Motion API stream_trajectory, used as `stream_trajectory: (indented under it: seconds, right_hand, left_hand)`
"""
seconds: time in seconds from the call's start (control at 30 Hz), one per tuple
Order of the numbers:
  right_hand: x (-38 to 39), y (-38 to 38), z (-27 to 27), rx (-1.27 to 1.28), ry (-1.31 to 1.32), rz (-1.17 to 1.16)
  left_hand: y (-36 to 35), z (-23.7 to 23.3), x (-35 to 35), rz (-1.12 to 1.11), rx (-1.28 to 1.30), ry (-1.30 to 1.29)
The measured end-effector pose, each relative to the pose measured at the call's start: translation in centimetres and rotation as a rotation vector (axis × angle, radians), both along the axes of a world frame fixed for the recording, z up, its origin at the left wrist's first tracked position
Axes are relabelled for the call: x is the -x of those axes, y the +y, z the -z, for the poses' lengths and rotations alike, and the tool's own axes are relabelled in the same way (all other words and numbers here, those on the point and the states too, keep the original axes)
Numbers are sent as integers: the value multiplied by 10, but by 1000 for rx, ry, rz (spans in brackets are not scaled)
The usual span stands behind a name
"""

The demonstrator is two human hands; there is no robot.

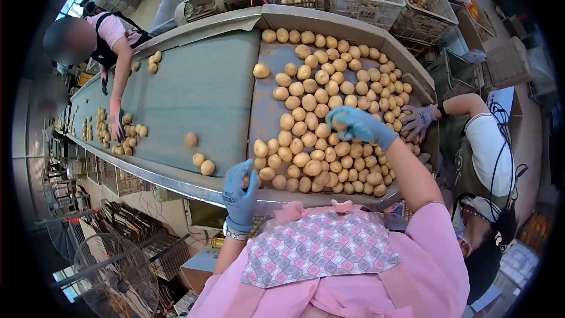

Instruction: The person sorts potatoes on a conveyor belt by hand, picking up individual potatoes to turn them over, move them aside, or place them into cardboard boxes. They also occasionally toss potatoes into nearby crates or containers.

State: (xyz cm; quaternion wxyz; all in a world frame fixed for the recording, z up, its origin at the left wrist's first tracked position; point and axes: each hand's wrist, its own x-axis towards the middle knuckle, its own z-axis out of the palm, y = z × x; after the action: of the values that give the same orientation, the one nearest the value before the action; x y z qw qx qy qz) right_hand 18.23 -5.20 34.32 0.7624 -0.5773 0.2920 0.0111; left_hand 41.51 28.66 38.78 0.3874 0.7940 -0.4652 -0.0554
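Many round, yellow-brown potatoes (pixel 309 102) cover the flat metal end of the sorting line in front of me. My left hand (pixel 239 195), in a blue glove, is at the near metal rim with its fingers curled round a potato (pixel 246 182), which is partly hidden. Over the middle of the pile, my right hand (pixel 360 126), gloved in blue too, has its fingers bent round a potato (pixel 339 125). A few loose potatoes (pixel 207 167) lie on the green conveyor belt (pixel 194 91), left of the pile.
Across the belt on the left, a co-worker's hand (pixel 118 126) reaches among potatoes. Another person's gloved hand (pixel 416 122) rests at the pile's right edge. Plastic crates (pixel 368 9) of potatoes stand behind the line, beside a motor (pixel 203 1). A large fan (pixel 118 280) stands at lower left.
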Motion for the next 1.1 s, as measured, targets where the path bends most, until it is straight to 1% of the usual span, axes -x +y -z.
stream_trajectory:
  seconds: [0.07, 0.1, 0.17, 0.23, 0.3, 0.37, 0.4, 0.43, 0.5, 0.53, 0.57, 0.63, 0.67, 0.7, 0.73, 0.77, 0.8, 0.83, 0.9, 0.93, 0.97, 1.03, 1.07, 1.1]
  right_hand:
    - [-19, 18, -36, 103, 281, -260]
    - [-29, 3, -37, 150, 154, -228]
    - [-59, -58, -29, 229, -96, -154]
    - [-75, -75, -33, 240, -187, 106]
    - [-102, -95, -57, 306, -309, 361]
    - [-136, -97, 26, 1436, 122, -129]
    - [-129, -74, 39, 1456, 196, -209]
    - [-114, -34, 54, 1440, 278, -300]
    - [-108, 13, 58, 1716, 448, -155]
    - [-108, 24, 58, 1725, 490, -107]
    - [-113, 22, 59, 1718, 522, -124]
    - [-118, 14, 50, 1675, 446, -88]
    - [-121, 3, 60, 1632, 326, -28]
    - [-124, -8, 73, 1581, 213, 32]
    - [-125, -16, 76, 1587, 104, 38]
    - [-124, -26, 67, 1260, 146, 41]
    - [-119, -28, 75, 1354, 47, 79]
    - [-114, -25, 74, 1454, -58, 115]
    - [-99, -8, 64, 1238, -181, 283]
    - [-90, 6, 49, 1116, -248, 369]
    - [-81, 16, 35, 992, -311, 449]
    - [-64, 41, 16, 745, -350, 215]
    - [-57, 54, 9, 610, -355, 103]
    - [-50, 53, 12, 645, -356, 61]
  left_hand:
    - [-1, 4, -1, 12, 11, -16]
    - [-2, 5, -1, 13, 5, -25]
    - [-2, 2, 0, 7, -9, -16]
    - [-4, -6, 7, -23, -20, 21]
    - [-2, -5, 5, -30, -23, -4]
    - [-1, 1, 5, -48, 2, -17]
    - [-1, 1, 3, -14, 42, -6]
    - [1, 0, 2, -12, 47, 1]
    - [-1, 1, 3, -27, 36, 21]
    - [-1, 0, 4, -26, 9, 45]
    - [-3, -5, 7, -109, 29, 341]
    - [-16, -23, 16, -264, 70, 928]
    - [-14, -12, 6, -93, 250, 1154]
    - [-28, -14, 6, -55, 268, 1316]
    - [-53, -17, 8, -19, 285, 1480]
    - [-69, -9, 12, 78, 254, 1411]
    - [-84, -1, 17, 172, 230, 1339]
    - [-99, 22, 16, 307, 184, 1013]
    - [-107, 54, 13, 388, 139, 909]
    - [-111, 59, 13, 353, 144, 1135]
    - [-113, 72, 11, 396, 117, 1216]
    - [-115, 98, 8, 473, 49, 1376]
    - [-115, 91, 8, 508, 146, 1802]
    - [-116, 86, 6, 500, 204, 2159]
